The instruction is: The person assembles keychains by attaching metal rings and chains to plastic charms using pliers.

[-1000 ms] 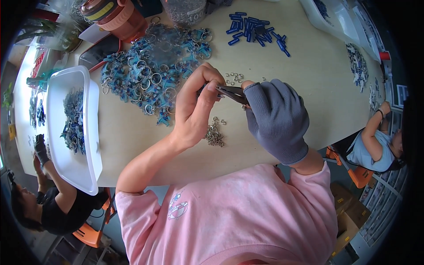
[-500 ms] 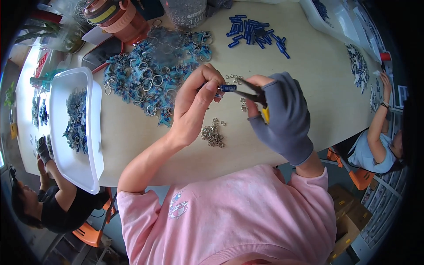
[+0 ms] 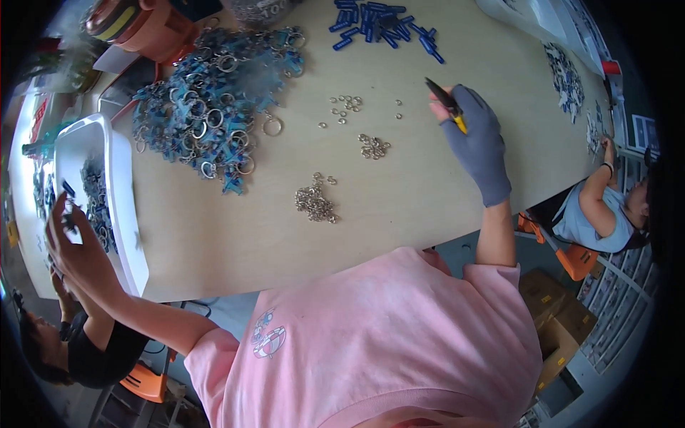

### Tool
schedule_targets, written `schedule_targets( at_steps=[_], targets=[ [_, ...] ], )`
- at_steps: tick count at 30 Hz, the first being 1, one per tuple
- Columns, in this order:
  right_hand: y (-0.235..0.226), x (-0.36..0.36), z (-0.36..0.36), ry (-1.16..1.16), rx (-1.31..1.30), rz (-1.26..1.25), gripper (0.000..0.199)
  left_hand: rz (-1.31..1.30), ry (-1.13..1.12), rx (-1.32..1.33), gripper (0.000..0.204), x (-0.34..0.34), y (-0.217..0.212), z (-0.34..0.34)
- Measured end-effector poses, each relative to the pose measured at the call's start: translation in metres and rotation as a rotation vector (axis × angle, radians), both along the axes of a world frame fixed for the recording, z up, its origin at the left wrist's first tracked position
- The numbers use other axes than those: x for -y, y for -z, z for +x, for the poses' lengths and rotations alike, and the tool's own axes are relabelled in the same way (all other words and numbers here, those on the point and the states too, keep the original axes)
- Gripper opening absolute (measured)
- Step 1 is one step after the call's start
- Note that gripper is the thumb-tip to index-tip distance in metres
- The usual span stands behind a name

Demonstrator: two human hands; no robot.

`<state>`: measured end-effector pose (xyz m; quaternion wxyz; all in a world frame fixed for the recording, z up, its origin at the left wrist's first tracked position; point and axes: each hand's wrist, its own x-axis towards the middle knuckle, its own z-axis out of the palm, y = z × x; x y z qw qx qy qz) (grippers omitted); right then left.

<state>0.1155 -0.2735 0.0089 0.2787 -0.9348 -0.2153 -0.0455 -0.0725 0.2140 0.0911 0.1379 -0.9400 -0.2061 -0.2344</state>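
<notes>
My left hand [image 3: 78, 250] is at the left, over the rim of a white plastic bin [image 3: 127, 207]. A keychain piece with a blue tag [image 3: 68, 188] is at its thumb and fingertips; the exact grip is hard to see. In the bin lies a heap of finished-looking keychains [image 3: 96, 189]. My right hand [image 3: 477, 139], in a grey fingerless glove, is closed around pliers [image 3: 446, 100] with yellow handles, above the table's right half. Small metal rings [image 3: 315, 202] lie in piles between my hands, with more loose rings [image 3: 348, 103] farther back.
A large heap of blue-teal charms with key rings [image 3: 203, 107] covers the table's back left. Blue tags [image 3: 371, 21] are piled at the back. An orange-brown bottle [image 3: 143, 28] stands behind the heap. Co-workers sit at both sides: one in black [image 3: 107, 349], one in light blue [image 3: 599, 214].
My left hand has moved from the middle to the bin at the left, taking the blue-tagged piece along. My right hand has drawn the pliers away from that piece, to the right.
</notes>
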Motion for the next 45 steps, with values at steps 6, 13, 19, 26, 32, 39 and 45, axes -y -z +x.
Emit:
schedule_targets(
  at_steps=[6, 13, 19, 26, 32, 39, 45],
  targets=[
    [0.007, -0.024, -0.007, -0.087, -0.043, -0.054, 0.024, -0.615, 0.351, -0.048, 0.033, 0.112, 0.038, 0.048],
    [0.009, -0.025, -0.003, -0.216, 0.084, -0.051, 0.022, -0.623, 0.789, -0.243, 0.028, 0.162, 0.065, 0.09],
    [0.009, -0.026, -0.01, -0.16, -0.296, 0.278, 0.011, -0.343, 0.981, -0.176, 0.037, 0.144, 0.078, 0.131],
    [0.008, -0.031, -0.011, -0.163, -0.417, 0.361, 0.007, -0.442, 1.019, -0.387, 0.026, 0.133, 0.079, 0.135],
    [-0.005, -0.041, -0.016, -0.224, -0.543, 0.536, 0.013, -0.681, 1.116, -0.386, 0.021, 0.116, 0.078, 0.159],
    [-0.025, -0.076, -0.01, -0.43, -0.591, 0.586, 0.023, -1.828, 0.756, 0.048, 0.016, 0.13, 0.069, 0.155],
    [-0.044, -0.115, -0.001, -0.517, -0.53, 0.612, 0.025, -1.929, 0.732, 0.15, 0.018, 0.15, 0.056, 0.147]
  ],
)
